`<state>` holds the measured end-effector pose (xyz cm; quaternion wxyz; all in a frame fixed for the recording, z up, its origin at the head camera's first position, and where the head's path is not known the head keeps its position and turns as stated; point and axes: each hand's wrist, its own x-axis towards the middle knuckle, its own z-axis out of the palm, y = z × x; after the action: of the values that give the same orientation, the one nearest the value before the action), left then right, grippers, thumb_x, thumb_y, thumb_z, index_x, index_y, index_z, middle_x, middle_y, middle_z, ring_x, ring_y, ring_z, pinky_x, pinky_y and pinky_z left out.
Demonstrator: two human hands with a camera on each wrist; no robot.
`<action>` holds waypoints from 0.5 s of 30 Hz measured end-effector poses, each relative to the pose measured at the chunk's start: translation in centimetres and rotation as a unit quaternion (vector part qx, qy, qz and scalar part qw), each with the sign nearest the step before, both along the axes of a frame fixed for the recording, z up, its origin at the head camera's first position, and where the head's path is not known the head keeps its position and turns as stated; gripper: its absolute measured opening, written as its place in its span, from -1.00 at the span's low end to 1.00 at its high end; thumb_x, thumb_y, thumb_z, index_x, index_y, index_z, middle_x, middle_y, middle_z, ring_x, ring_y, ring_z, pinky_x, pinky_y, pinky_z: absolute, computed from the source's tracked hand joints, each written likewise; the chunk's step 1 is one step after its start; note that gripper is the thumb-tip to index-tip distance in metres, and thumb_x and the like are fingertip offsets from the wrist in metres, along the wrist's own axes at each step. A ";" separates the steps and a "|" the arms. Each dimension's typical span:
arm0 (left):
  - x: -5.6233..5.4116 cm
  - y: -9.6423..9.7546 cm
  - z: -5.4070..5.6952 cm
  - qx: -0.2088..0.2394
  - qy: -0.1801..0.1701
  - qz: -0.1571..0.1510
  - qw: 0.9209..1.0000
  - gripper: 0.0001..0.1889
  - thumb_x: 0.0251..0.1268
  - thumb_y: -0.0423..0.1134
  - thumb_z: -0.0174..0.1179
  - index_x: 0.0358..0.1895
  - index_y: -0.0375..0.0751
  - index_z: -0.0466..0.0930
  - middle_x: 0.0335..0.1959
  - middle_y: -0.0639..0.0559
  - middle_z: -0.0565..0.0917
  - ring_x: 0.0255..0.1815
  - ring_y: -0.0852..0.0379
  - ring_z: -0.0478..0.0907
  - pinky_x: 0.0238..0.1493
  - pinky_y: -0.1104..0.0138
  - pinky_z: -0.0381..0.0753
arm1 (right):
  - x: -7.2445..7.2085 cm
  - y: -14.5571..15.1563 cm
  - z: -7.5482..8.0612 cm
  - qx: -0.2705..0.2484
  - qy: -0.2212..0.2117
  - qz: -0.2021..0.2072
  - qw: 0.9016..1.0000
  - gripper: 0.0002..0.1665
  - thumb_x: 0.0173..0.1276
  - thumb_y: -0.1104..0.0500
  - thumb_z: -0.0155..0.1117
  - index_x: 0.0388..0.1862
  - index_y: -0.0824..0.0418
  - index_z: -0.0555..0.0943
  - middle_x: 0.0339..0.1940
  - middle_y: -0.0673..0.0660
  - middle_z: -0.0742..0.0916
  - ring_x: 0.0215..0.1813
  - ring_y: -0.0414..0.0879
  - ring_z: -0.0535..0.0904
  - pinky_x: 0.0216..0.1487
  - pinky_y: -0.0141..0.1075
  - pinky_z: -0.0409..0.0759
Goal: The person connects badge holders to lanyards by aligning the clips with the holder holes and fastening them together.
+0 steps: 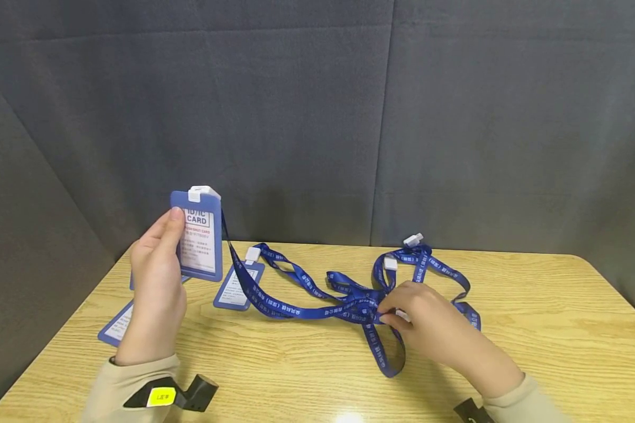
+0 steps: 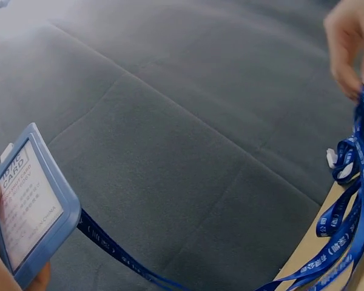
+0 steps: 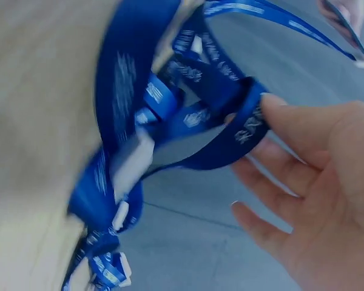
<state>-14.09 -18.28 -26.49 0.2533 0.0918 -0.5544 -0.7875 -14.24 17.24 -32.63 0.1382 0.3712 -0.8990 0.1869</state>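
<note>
My left hand [image 1: 159, 264] grips a blue-framed badge holder [image 1: 217, 235] by its left side, raised above the table, thumb on its face. From the white clip [image 1: 203, 191] at its top, a blue lanyard [image 1: 280, 308] sags down and runs right into a tangle of printed straps [image 1: 360, 299]. At that tangle, my right hand [image 1: 428, 317] pinches one strap between thumb and fingertips; the right wrist view shows the pinched strap [image 3: 253, 124] bent in a loop. White clips [image 1: 390, 263] lie among the straps.
Another badge holder [image 1: 238, 286] lies on the wooden table [image 1: 275, 370], joined to a strap leading into the tangle. Behind my left forearm, a further badge holder [image 1: 117, 324] is partly hidden. Dark grey fabric panels [image 1: 307, 129] stand behind the table and at the left.
</note>
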 end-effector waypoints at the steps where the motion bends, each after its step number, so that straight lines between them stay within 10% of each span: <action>1: -0.1 0.1 0.0 0.000 0.003 0.000 1.000 -0.76 0.40 -0.05 0.23 -0.06 -0.12 0.69 -0.35 0.14 0.67 -0.10 0.18 0.45 -0.11 0.39 0.39 | 0.1 0.2 0.3 -0.015 -0.009 -0.005 1.000 -0.82 0.20 0.33 0.48 -0.26 0.10 0.72 -0.26 -0.11 0.71 -0.18 -0.19 0.61 -0.16 -0.25 0.62; 8: -0.3 0.9 -0.5 -0.027 -0.010 -0.016 0.999 -0.69 0.42 -0.03 0.20 0.01 -0.18 0.63 -0.35 0.17 0.67 -0.10 0.18 0.45 -0.05 0.40 0.38 | 0.4 1.4 2.3 -0.129 -0.066 -0.043 0.989 -0.85 0.29 0.27 0.42 -0.19 0.08 0.73 -0.16 -0.09 0.75 -0.04 -0.07 0.66 -0.02 -0.05 0.61; 15: -0.2 1.4 -0.9 -0.052 -0.023 -0.023 0.998 -0.63 0.44 -0.03 0.18 0.08 -0.24 0.60 -0.37 0.19 0.68 -0.20 0.19 0.50 -0.13 0.43 0.43 | 0.5 2.2 3.3 -0.226 -0.155 -0.097 0.957 -0.82 0.42 0.19 0.31 -0.05 0.20 0.70 -0.02 0.09 0.74 0.16 0.09 0.58 0.19 0.19 0.43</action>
<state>-14.32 -16.87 -27.39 0.2264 0.0836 -0.6023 -0.7609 -13.75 19.44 -29.33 0.0948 0.2076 -0.8755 0.4260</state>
